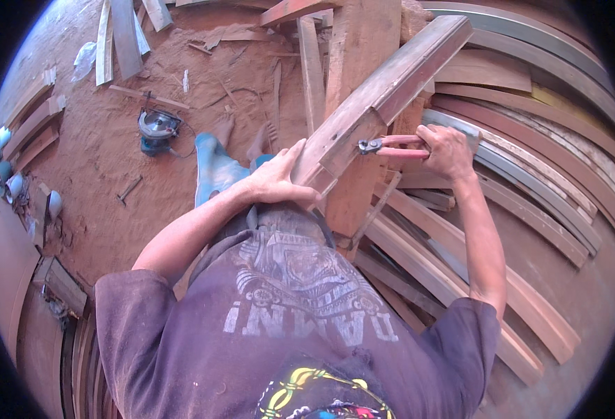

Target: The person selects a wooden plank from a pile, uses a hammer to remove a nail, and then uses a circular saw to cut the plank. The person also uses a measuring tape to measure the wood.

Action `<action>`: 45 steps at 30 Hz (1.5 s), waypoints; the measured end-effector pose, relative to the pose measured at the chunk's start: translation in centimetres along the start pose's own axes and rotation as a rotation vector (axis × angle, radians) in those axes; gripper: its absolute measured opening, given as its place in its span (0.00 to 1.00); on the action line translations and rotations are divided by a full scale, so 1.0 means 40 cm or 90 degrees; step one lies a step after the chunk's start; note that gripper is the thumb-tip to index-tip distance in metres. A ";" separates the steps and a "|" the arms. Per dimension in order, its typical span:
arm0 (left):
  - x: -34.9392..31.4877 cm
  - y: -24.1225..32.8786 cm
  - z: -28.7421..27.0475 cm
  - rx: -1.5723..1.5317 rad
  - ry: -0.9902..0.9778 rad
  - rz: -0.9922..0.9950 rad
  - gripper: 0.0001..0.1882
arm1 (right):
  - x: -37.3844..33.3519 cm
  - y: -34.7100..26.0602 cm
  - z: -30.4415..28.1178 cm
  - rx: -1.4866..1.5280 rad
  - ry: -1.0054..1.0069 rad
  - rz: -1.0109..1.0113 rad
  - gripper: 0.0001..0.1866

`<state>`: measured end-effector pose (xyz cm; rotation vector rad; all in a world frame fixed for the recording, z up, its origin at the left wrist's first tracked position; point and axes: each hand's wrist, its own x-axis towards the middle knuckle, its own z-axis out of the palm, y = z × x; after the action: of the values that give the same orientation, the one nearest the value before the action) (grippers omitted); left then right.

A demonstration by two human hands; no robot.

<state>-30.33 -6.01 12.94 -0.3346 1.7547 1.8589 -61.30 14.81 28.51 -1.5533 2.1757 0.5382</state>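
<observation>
A long wooden beam [398,80] with a stepped edge lies slanting over a thick upright-looking timber [363,52], its near end close to my body. My left hand [283,174] grips that near end, with the fingers over the top and the thumb along the side. In my right hand [448,150] is a pair of pincers [401,148] with red handles, the fingers wrapped round them. The pincers' dark metal jaws are at the beam's right side, by a notched block; whether they grip a nail is too small to tell.
Stacked planks [531,140] fill the right side. On the reddish, dusty ground to the left sit a circular saw [158,129] and a hammer [130,190]. Loose boards [124,38] lie at the far left, and a blue cloth [216,167] is near my legs.
</observation>
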 end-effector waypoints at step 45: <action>0.018 -0.025 0.043 -0.036 0.073 0.011 0.75 | 0.050 -0.221 -0.238 -0.430 -0.104 0.104 0.05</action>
<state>-30.04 -4.17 11.93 -0.4578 1.7872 1.9389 -54.51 5.49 34.79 -1.5544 2.1119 1.5192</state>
